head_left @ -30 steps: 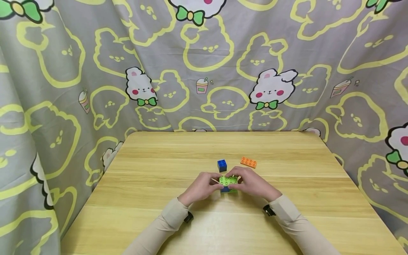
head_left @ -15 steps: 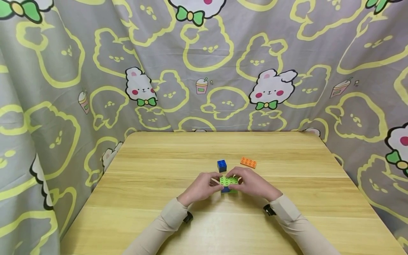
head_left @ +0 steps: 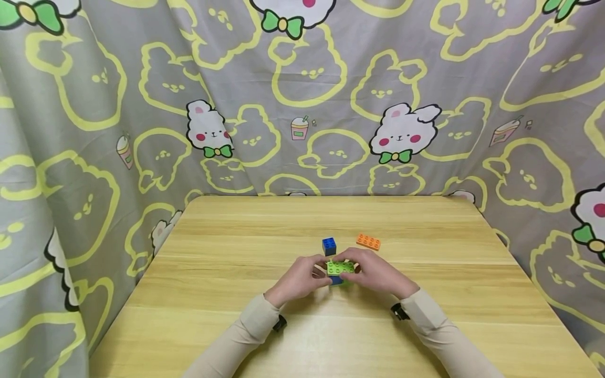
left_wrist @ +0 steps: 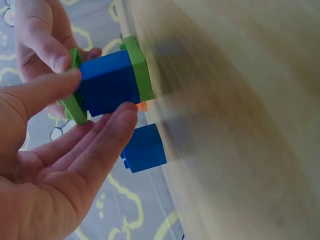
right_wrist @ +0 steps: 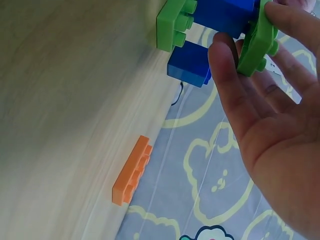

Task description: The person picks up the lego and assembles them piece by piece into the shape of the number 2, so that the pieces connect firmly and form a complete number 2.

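At left, the left hand point(head_left: 300, 275) is found with thumb and fingertips closed on the blue middle brick point(left_wrist: 111, 82), about midway between the left and right edges of the table point(head_left: 236, 226). Toward the far edge, 1 loose blue brick point(head_left: 329, 245) is noted upright and untouched. The held stack is made up of 3 parts: the blue middle brick, set between the upper green plate point(head_left: 339, 268) and the lower green plate point(left_wrist: 141, 70). Contact of the lower green plate with the table cannot be confirmed, nor can full seating of the upper one. The parts are judged light, stiff, smooth and hard to break; slipping at the studs is considered likelier than damage. The broad side faces of the blue middle brick are recommended for steadying, and the 2 long edges of the upper green plate for pressing. Nearer the far right corner, 1 orange brick point(head_left: 368, 241) is left unheld. The upper green plate is pinched by the right hand point(head_left: 375, 270).
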`<state>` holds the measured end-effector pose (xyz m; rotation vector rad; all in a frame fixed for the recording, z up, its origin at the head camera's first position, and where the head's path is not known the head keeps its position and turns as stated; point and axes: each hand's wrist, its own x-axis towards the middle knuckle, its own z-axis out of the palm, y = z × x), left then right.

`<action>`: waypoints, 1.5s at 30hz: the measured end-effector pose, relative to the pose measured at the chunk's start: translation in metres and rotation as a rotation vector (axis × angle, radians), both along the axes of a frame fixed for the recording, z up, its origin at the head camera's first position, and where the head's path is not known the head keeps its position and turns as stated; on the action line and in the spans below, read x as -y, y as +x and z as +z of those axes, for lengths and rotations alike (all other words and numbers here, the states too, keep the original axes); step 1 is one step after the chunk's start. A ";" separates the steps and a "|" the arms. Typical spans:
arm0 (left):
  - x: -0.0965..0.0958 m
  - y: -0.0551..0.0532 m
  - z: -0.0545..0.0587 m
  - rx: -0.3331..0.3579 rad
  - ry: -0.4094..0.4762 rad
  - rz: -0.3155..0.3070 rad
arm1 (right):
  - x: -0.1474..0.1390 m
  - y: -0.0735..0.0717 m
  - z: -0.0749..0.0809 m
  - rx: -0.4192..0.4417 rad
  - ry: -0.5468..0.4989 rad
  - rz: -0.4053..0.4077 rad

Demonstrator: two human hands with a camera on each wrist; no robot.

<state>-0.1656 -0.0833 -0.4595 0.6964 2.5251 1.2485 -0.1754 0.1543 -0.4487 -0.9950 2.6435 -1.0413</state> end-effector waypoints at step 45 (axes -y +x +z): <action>0.001 0.000 0.005 -0.051 -0.075 -0.004 | 0.005 0.004 0.003 -0.065 0.080 0.032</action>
